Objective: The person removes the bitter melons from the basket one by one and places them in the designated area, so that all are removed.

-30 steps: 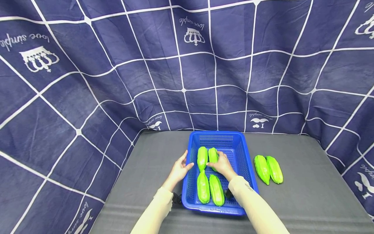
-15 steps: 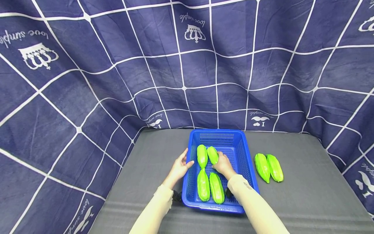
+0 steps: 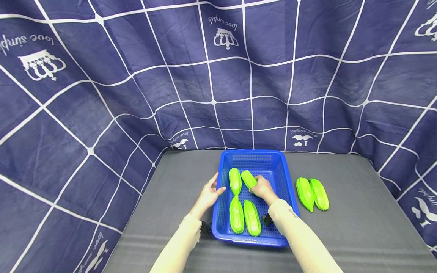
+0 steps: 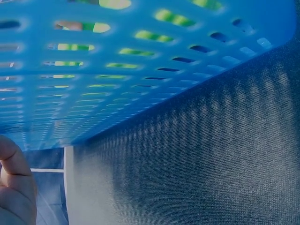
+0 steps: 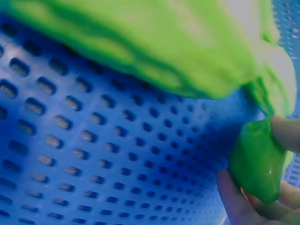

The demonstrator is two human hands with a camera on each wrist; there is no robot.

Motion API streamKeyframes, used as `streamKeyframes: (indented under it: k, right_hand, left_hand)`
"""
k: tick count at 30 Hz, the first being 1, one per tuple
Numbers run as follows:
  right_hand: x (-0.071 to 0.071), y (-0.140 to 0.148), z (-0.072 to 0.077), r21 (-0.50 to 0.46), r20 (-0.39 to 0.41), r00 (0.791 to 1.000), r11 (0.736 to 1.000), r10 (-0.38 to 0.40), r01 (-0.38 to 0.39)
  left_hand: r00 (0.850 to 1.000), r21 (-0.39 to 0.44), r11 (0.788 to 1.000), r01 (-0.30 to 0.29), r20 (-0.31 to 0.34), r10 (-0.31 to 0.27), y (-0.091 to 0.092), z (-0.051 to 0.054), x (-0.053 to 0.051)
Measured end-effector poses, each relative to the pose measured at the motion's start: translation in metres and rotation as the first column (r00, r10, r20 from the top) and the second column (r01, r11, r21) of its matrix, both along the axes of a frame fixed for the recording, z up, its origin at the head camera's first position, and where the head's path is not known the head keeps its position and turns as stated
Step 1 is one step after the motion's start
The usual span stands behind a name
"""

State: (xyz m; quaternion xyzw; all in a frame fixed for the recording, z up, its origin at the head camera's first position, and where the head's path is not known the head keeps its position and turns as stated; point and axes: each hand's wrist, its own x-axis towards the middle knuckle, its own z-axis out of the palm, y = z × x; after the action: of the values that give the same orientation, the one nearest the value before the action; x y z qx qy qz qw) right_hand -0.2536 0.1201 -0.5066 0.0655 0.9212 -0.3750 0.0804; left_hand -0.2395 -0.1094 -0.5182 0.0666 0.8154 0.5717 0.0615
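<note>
Within the blue plastic basket (image 3: 252, 151), my right hand (image 3: 264, 188) grips the near end of a light-green bitter melon (image 3: 248, 179). In the right wrist view the thumb and fingers close round that bitter melon's tapered tip (image 5: 258, 161). To its left lies another bitter melon (image 3: 235, 181); two more, a left one (image 3: 236, 215) and a right one (image 3: 252, 218), lie nearer the front. My left hand (image 3: 207, 195) is at the basket's left rim, fingers extended along the outside and thumb over the edge. Only part of the left hand (image 4: 16, 187) shows in the left wrist view.
Two bitter melons (image 3: 312, 194) lie side by side on the dark grey table (image 3: 355, 212), right of the basket. A navy curtain (image 3: 273, 83) with white lines hangs behind and at the sides. The basket walls are perforated.
My right hand has drawn slightly right, and the bitter melon in it has turned, its near end swinging right and away from the neighbouring one. My left hand stays at the rim.
</note>
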Motion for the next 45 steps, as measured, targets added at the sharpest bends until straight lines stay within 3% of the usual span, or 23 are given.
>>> streamKeyframes:
  k: [9,17,20,23,25,27,30,36,45]
  right_hand:
    - [-0.01,0.012,0.021,-0.102,0.048,0.998,0.994,-0.036,0.04]
    - [-0.014,0.031,0.043,-0.267,-0.013,0.999,0.963,-0.039,0.035]
    - [-0.016,0.043,0.053,-0.328,-0.031,0.999,0.944,-0.043,0.031]
    - [-0.015,0.056,0.065,-0.35,-0.042,0.997,0.936,-0.061,0.043]
    - [-0.013,0.065,0.073,-0.362,-0.053,0.996,0.931,-0.076,0.052]
    - [-0.011,0.075,0.08,-0.364,-0.065,0.994,0.929,-0.093,0.063]
    - [-0.008,0.09,0.087,-0.372,-0.087,0.989,0.925,-0.116,0.076]
    - [0.003,0.13,0.087,-0.334,-0.105,0.979,0.934,-0.173,0.129]
    - [0.024,0.192,0.062,-0.25,-0.049,0.959,0.933,-0.279,0.258]
  left_hand:
    - [1.0,-0.007,1.0,0.002,-0.003,-0.002,-0.002,0.0,0.0]
    - [1.0,0.006,1.0,-0.003,-0.007,0.003,-0.001,0.001,-0.001]
    - [1.0,0.002,1.0,0.003,-0.011,-0.003,0.0,0.013,0.004]
    - [1.0,0.001,1.0,0.012,-0.021,-0.012,0.0,0.014,0.005]
    - [1.0,-0.001,1.0,0.016,-0.019,-0.016,0.0,0.013,0.005]
    - [1.0,0.001,1.0,0.007,-0.022,-0.007,-0.001,0.003,0.001]
    - [1.0,-0.004,1.0,-0.006,-0.011,0.006,-0.001,0.002,0.0]
    - [1.0,-0.032,1.0,0.002,-0.009,-0.002,-0.001,0.003,0.002]
    - [1.0,-0.035,0.999,0.0,-0.023,0.0,0.0,0.002,0.002]
